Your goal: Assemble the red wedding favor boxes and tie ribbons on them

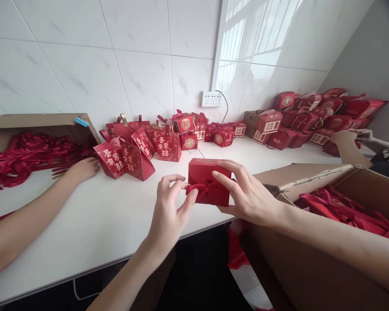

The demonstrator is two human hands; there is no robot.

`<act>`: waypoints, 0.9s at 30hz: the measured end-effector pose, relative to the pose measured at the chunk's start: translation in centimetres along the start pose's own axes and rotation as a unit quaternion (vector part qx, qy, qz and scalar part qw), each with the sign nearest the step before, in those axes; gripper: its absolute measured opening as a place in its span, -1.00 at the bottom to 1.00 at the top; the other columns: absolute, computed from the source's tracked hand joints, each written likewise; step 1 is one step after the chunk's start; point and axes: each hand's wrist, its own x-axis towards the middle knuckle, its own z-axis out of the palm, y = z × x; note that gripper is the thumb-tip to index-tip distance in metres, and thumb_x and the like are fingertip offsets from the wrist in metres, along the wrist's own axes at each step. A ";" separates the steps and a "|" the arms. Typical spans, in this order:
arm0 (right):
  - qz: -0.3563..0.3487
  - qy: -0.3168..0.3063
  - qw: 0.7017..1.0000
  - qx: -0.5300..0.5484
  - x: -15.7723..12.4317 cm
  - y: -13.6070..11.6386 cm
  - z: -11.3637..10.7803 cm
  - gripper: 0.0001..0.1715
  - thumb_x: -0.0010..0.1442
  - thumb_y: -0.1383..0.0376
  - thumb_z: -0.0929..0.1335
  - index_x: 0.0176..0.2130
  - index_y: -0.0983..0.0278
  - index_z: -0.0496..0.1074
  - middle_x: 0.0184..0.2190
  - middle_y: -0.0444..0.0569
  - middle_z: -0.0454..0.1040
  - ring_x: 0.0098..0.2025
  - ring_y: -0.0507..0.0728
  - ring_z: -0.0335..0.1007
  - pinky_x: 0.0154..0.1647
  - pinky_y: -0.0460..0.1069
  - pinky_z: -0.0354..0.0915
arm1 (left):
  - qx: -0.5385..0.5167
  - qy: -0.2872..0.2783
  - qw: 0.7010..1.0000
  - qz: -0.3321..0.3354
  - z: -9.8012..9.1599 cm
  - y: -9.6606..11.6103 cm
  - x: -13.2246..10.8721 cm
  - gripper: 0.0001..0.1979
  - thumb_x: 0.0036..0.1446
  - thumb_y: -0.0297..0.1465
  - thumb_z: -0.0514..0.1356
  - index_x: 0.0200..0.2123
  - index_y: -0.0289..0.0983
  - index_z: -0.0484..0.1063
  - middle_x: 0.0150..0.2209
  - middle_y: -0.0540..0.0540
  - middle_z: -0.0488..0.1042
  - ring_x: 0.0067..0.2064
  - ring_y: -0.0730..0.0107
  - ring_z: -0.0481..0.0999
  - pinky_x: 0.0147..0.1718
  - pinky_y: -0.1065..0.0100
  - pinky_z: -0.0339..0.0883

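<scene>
A small red gift box [209,170] is held up over the front edge of the white table. My right hand [251,194] grips it from the right, with fingers over its top and face and the thumb below. A red ribbon [201,190] crosses the face of the box, gathered at a knot or bow. My left hand [173,203] pinches the ribbon at the box's left side between thumb and fingers. Behind my hands, several red triangular gift boxes [138,162] with gold lettering stand on the table.
Red ribbons [45,149] fill a cardboard box at left, where another person's hand [84,168] rests. Red gift boxes [314,116] are piled at back right, near another person's hands [346,140]. An open carton [311,172] of ribbons stands front right. A power socket [210,99] is on the wall.
</scene>
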 end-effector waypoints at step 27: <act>0.625 0.240 0.335 0.662 -12.0 -1.1 -14.5 -0.79 -0.06 0.17 0.35 -0.48 0.27 0.34 -0.55 -0.17 0.48 -0.52 0.01 0.39 -0.46 -0.11 0.36 | -0.159 -0.172 0.962 0.141 13.9 4.3 0.5 -0.82 0.19 -0.31 0.02 -0.30 -0.22 0.38 -0.25 -0.08 0.43 -0.14 0.31 0.43 -0.13 0.29 0.34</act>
